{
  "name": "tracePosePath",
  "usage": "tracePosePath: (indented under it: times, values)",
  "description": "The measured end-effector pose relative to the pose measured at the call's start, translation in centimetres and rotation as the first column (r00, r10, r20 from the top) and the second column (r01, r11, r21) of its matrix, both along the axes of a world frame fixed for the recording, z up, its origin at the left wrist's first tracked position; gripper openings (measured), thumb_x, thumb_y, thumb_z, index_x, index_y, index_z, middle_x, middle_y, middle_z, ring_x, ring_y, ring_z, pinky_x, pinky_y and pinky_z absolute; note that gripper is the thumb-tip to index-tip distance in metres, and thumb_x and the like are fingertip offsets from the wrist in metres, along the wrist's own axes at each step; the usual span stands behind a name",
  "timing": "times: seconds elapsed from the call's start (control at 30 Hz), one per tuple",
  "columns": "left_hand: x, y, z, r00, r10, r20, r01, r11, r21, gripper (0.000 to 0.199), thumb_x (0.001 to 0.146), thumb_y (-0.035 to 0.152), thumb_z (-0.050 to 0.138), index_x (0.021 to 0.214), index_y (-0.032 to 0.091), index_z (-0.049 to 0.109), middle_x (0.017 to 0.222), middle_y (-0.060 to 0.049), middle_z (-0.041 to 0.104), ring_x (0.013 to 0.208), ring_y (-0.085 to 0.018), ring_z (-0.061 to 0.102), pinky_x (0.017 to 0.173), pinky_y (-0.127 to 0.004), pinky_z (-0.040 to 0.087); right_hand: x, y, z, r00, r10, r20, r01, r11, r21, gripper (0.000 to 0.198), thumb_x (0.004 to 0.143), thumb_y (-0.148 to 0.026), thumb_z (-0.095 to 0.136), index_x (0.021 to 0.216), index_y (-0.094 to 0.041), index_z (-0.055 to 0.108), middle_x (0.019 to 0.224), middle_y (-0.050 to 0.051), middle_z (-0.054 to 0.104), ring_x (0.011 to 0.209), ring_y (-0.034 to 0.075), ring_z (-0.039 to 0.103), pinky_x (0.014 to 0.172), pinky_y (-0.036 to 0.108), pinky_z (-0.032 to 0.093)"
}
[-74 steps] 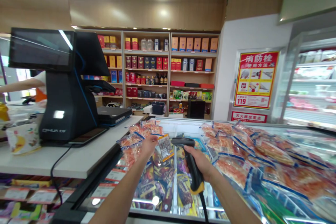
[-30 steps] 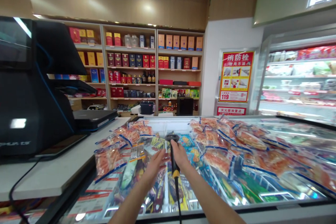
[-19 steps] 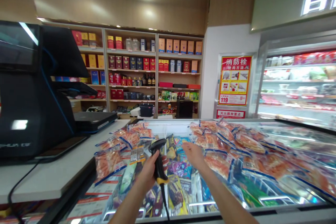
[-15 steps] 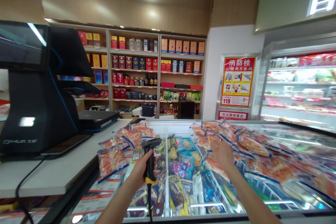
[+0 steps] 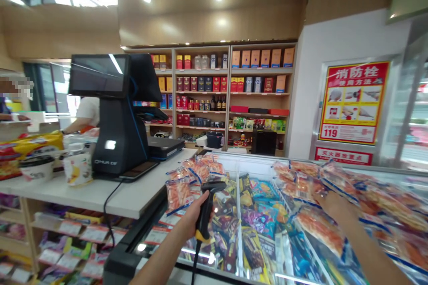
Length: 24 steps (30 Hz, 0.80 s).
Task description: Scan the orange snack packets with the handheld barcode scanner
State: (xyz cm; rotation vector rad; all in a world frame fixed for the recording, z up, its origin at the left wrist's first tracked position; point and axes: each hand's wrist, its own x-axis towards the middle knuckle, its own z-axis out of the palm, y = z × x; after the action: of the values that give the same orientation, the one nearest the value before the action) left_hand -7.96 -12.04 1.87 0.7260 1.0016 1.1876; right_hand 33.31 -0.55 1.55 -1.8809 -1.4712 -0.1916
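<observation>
My left hand (image 5: 197, 214) is closed around the handle of a black and yellow barcode scanner (image 5: 204, 213), its cord hanging down. The scanner's head is over the left end of the freezer, close to several clear bags (image 5: 179, 193) of orange-pink food with blue edges. On the right, my right hand (image 5: 337, 207) reaches into a pile of similar bags. Its slightly blurred fingers are bent against the edge of a small clear bag (image 5: 303, 185) and look pinched on it. A longer bag (image 5: 317, 227) lies just below that hand.
The glass-topped chest freezer (image 5: 239, 231) holds colourful packets in divided rows. To the left, a white counter (image 5: 133, 200) carries a checkout terminal (image 5: 117, 133), cups and snack packets. Boxed goods fill shelves (image 5: 200, 91) behind. Another person's arm (image 5: 75, 124) shows beyond the terminal.
My view has turned left, so more of the counter and another person show. The left hand still holds the barcode scanner; the right hand stays among the bags, slightly further right.
</observation>
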Motion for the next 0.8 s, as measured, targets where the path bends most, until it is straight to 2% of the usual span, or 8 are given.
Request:
tracePosePath:
  times: [0.07, 0.17, 0.23, 0.3, 0.4, 0.57, 0.67, 0.8]
  values:
    - [-0.3, 0.0, -0.1, 1.000, 0.001, -0.002, -0.001, 1.000, -0.008, 0.041, 0.065, 0.052, 0.049, 0.060, 0.012, 0.053, 0.050, 0.000, 0.054, 0.039, -0.006, 0.047, 0.037, -0.016, 0.037, 0.3, 0.6, 0.1, 0.999, 0.033, 0.039, -0.029, 0.994, -0.106, 0.030, 0.061, -0.039, 0.050, 0.040, -0.018, 0.051, 0.049, 0.016, 0.057, 0.059, 0.029, 0.057, 0.058, 0.039, 0.039]
    - [-0.3, -0.3, 0.0, 1.000, 0.001, -0.007, -0.001, 1.000, -0.001, 0.041, 0.064, 0.054, 0.049, 0.061, 0.013, 0.052, 0.049, 0.002, 0.051, 0.038, -0.005, 0.045, 0.037, -0.016, 0.035, -0.6, 0.3, 1.1, 0.994, 0.055, 0.093, -0.035, 0.979, -0.202, 0.026, 0.064, -0.037, 0.048, 0.047, -0.018, 0.053, 0.059, 0.015, 0.061, 0.065, 0.028, 0.058, 0.059, 0.034, 0.039]
    - [-0.1, -0.7, 0.2, 1.000, -0.001, -0.021, 0.001, 1.000, 0.014, 0.038, 0.063, 0.052, 0.050, 0.061, 0.014, 0.050, 0.048, 0.003, 0.051, 0.037, -0.005, 0.044, 0.036, -0.016, 0.035, -2.4, -0.4, 1.9, 0.996, 0.078, 0.054, -0.070, 0.987, -0.142, 0.024, 0.067, -0.037, 0.045, 0.058, -0.017, 0.056, 0.065, 0.012, 0.062, 0.067, 0.025, 0.058, 0.058, 0.032, 0.039]
    - [0.3, -1.3, 0.5, 0.999, -0.008, -0.046, 0.009, 1.000, 0.029, 0.035, 0.063, 0.050, 0.053, 0.062, 0.015, 0.049, 0.048, 0.003, 0.051, 0.036, -0.005, 0.044, 0.036, -0.016, 0.034, -4.9, -1.3, 2.7, 0.991, 0.133, -0.032, -0.134, 0.991, -0.019, 0.024, 0.068, -0.037, 0.044, 0.068, -0.017, 0.057, 0.071, 0.010, 0.063, 0.069, 0.023, 0.058, 0.057, 0.029, 0.039]
    - [0.9, -2.6, 1.3, 0.995, -0.033, -0.094, 0.040, 0.997, 0.068, 0.033, 0.062, 0.047, 0.055, 0.061, 0.016, 0.048, 0.047, 0.003, 0.050, 0.036, -0.006, 0.043, 0.035, -0.017, 0.033, -9.1, -1.9, 3.2, 0.980, 0.179, -0.091, -0.167, 0.977, 0.130, 0.023, 0.068, -0.036, 0.043, 0.072, -0.016, 0.056, 0.073, 0.008, 0.063, 0.070, 0.020, 0.057, 0.062, 0.027, 0.038]
    - [1.6, -5.3, 3.5, 0.972, -0.060, -0.228, 0.089, 0.989, 0.118, 0.030, 0.063, 0.045, 0.056, 0.059, 0.017, 0.047, 0.049, 0.002, 0.051, 0.038, -0.007, 0.044, 0.037, -0.018, 0.034, -13.2, -0.7, 2.2, 0.954, 0.264, -0.141, -0.230, 0.948, 0.221, 0.018, 0.070, -0.033, 0.042, 0.069, -0.018, 0.053, 0.071, 0.006, 0.061, 0.069, 0.018, 0.056, 0.063, 0.026, 0.037]
    - [1.8, -6.4, 4.4, 0.965, -0.036, -0.260, 0.059, 0.995, 0.080, 0.030, 0.059, 0.045, 0.059, 0.059, 0.017, 0.048, 0.049, 0.002, 0.051, 0.039, -0.007, 0.044, 0.038, -0.018, 0.035, -13.8, -0.1, 1.3, 0.940, 0.304, -0.159, -0.260, 0.934, 0.245, 0.015, 0.069, -0.031, 0.043, 0.066, -0.018, 0.051, 0.068, 0.006, 0.060, 0.068, 0.018, 0.055, 0.063, 0.027, 0.037]
    - [2.1, -6.8, 4.5, 0.962, -0.030, -0.272, 0.057, 0.994, 0.094, 0.029, 0.059, 0.045, 0.059, 0.060, 0.017, 0.049, 0.050, 0.002, 0.051, 0.040, -0.007, 0.045, 0.039, -0.018, 0.035, -13.8, 0.0, 0.8, 0.924, 0.332, -0.190, -0.288, 0.930, 0.227, 0.015, 0.069, -0.031, 0.044, 0.064, -0.018, 0.049, 0.067, 0.006, 0.060, 0.066, 0.019, 0.055, 0.061, 0.027, 0.036]
